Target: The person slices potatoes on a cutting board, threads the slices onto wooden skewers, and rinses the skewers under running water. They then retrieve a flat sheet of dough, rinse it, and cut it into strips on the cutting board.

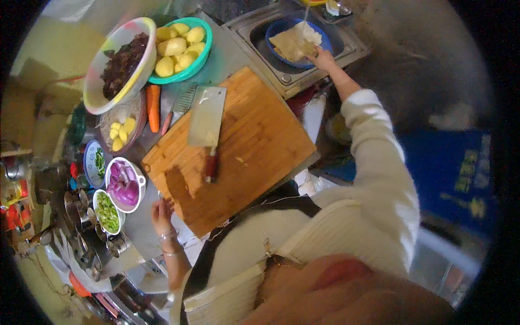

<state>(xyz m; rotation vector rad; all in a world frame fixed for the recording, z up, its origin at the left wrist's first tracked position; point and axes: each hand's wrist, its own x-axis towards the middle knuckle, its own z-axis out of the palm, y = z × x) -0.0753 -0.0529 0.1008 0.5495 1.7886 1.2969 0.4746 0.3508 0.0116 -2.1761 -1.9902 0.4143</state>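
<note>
My right hand (323, 59) reaches to the rim of a blue basin (270, 34) in the metal sink. Its fingers touch the edge of pale, flat food sheets (290, 42) in the basin; whether they grip them is unclear. Water seems to run onto the sheets. My left hand (162, 211) is by the left edge of a wooden cutting board (264, 122), its fingers partly curled and their hold unclear. A cleaver (207, 118) with a dark red handle lies flat on the board, beside small yellowish scraps.
A metal sink (280, 81) adjoins the counter. Left of the board are a green basket (207, 50) of peeled potatoes, a large bowl (91, 85) of dark food, a carrot (153, 107), a wavy-bladed cutter (185, 99), purple onions (124, 187), chopped greens (107, 213) and several metal containers.
</note>
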